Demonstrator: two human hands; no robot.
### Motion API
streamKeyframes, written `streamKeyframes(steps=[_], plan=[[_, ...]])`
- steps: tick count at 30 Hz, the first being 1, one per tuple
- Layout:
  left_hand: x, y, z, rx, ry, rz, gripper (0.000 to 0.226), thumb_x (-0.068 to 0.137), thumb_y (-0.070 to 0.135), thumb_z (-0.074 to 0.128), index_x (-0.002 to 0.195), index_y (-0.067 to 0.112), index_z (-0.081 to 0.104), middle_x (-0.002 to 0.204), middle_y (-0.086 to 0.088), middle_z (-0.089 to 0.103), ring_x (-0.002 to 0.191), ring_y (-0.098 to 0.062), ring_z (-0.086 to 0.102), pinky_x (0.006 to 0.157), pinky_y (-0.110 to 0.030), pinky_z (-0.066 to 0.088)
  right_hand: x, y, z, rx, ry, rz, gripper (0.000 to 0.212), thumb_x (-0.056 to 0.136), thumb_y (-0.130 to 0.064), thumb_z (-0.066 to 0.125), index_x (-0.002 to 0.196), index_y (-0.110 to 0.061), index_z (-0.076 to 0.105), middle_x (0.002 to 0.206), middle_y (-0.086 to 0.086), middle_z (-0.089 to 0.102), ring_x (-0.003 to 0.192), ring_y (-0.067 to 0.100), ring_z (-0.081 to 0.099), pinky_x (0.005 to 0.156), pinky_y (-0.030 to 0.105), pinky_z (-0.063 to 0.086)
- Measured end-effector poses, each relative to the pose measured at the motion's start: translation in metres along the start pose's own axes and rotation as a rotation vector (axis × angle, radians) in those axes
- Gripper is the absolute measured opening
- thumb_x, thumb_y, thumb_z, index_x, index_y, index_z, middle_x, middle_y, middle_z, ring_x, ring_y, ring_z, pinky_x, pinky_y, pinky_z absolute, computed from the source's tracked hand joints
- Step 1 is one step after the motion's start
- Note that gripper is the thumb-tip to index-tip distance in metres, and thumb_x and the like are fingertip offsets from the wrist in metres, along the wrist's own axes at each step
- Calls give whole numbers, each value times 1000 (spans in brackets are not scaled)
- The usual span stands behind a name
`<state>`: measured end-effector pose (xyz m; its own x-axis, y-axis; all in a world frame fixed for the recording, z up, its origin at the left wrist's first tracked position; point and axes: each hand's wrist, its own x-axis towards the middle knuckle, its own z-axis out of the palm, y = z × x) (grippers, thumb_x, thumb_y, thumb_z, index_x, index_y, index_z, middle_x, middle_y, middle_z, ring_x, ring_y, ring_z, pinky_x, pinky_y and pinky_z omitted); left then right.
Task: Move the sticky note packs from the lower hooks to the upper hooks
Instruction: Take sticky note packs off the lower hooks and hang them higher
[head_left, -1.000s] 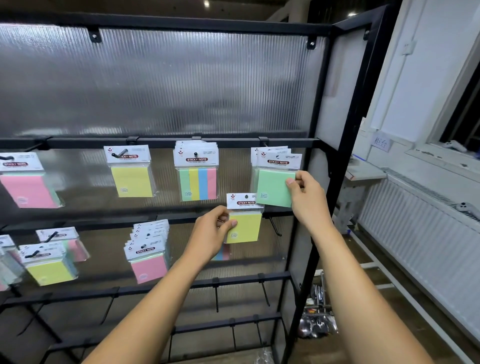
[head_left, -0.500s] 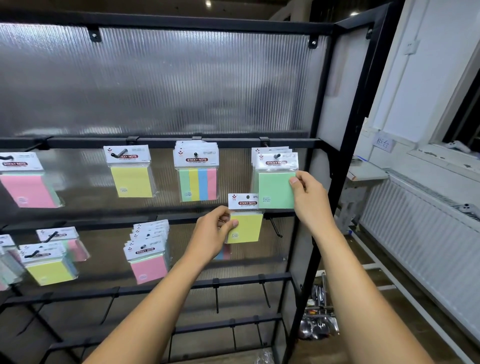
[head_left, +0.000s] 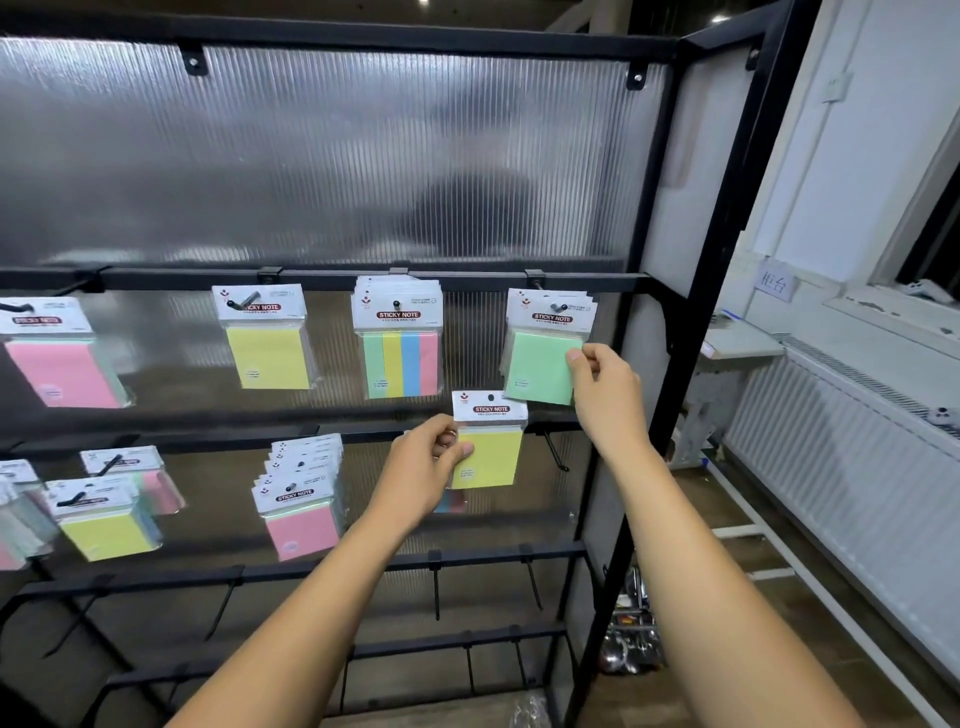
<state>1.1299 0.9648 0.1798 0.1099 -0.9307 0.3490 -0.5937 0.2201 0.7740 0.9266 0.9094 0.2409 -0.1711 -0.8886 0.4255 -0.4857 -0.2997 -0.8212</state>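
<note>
The left hand (head_left: 431, 462) sits just below the middle of the view, its thumb and fingers (head_left: 445, 440) pinching the left edge of a yellow pack (head_left: 491, 460). This pack hangs on no hook. The hole in its white header is bare, and the pack is held upright in front of the lower rail of the rack (head_left: 727, 260).

At about one o'clock from it is the right hand (head_left: 605, 395), with thumb and fingers closed on the right edge of a green pack (head_left: 537, 369). That pack hangs on the rightmost upper hook (head_left: 559, 306), in front of a few more packs, and is slightly tilted, with the hook's tip showing through its header. The lower corner of the green pack lies just beside the yellow pack's header, at its one o'clock.

At nine o'clock from the green pack, on the same upper rail, hangs a striped pack (head_left: 401, 364). Further toward nine o'clock are another yellow one (head_left: 270, 356) and a pink one (head_left: 60, 371).

On the lower rail, a bare lower hook (head_left: 556, 452) sticks out at three o'clock from the held yellow pack. A pink stack (head_left: 301, 527) hangs at eight o'clock from the left hand, and more packs (head_left: 106, 532) hang at the far left.

A white radiator (head_left: 831, 467) stands along the wall at three o'clock from the rack.
</note>
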Motion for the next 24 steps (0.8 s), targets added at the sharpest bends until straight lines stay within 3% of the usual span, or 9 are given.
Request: streamKeyframes(steps=[6,10,13,17,21,24], plan=[[-15,-11,-9,17,13,-30,5,89,18,67,91,19,63,80,8,60,71,-2,53,60,-4,40,-40,31,27,-169,-186,108,15,93,-24,54,92,-19,68,82,-5,68,80,15,62,64,24,42],[-26,-26,-26,0,20,-58,6,88,18,69,89,18,63,80,5,61,70,-6,53,66,-17,43,-77,32,50,-186,-289,132,17,94,-26,51,90,-26,68,85,-10,70,83,12,64,71,28,50],[-35,-33,-49,9,33,-68,9,89,19,68,88,22,59,79,10,58,72,-1,52,63,-7,39,-95,20,70,-199,-327,103,17,95,-28,52,92,-26,69,87,-11,71,83,12,63,73,30,52],[-47,-40,-87,-33,71,-83,8,90,18,66,88,22,60,77,14,56,70,-2,52,61,-16,43,-111,-6,99,-198,-372,52,16,96,-28,53,94,-23,68,86,-8,69,79,12,61,65,28,44],[-51,-51,-133,-31,114,-34,11,90,15,66,88,25,61,75,19,59,67,11,56,61,-5,41,-123,-35,129,-171,-400,25,16,96,-28,53,94,-23,68,87,-8,68,81,13,60,69,28,44],[-48,-58,-163,-38,99,-18,11,90,15,66,87,25,61,75,18,59,66,12,55,63,-7,41,-132,-55,150,-154,-424,7,16,94,-30,52,92,-24,67,85,-9,67,84,15,60,76,32,50]])
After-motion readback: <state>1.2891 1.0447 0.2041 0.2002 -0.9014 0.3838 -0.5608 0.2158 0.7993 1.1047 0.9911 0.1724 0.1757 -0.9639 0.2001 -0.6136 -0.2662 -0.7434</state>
